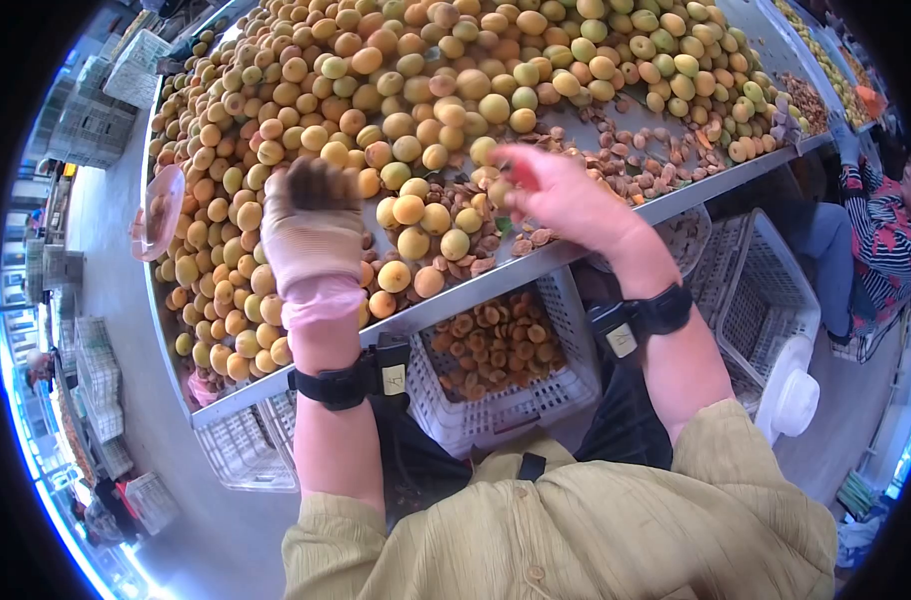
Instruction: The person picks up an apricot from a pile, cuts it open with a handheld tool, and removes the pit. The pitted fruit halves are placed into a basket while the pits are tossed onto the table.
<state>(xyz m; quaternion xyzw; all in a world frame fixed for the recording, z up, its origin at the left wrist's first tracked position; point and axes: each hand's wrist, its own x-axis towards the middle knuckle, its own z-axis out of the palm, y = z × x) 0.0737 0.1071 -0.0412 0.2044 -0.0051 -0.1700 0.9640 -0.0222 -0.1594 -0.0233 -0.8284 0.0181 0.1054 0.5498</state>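
My left hand [316,220] wears a pale glove with a dark, stained finger area, smeared by motion. Its fingers look curled in above the apricots [413,243], and whatever they hold is hidden. Farther right, my bare right hand [551,190] reaches over the table edge with thumb and forefinger apart. One apricot [499,191] lies right at those fingertips. Below and around that hand are brown apricot pits [616,160] scattered on the metal table. A strap with a small device circles each wrist.
A crate [456,425] of split apricot halves [498,345] stands below the table's metal rim [536,265], between my knees. Other crates [776,285] stand at the right, near a white hat [794,400]. A seated person [876,230] works there. A pink plastic scoop-like dish [158,215] overlaps the left rim.
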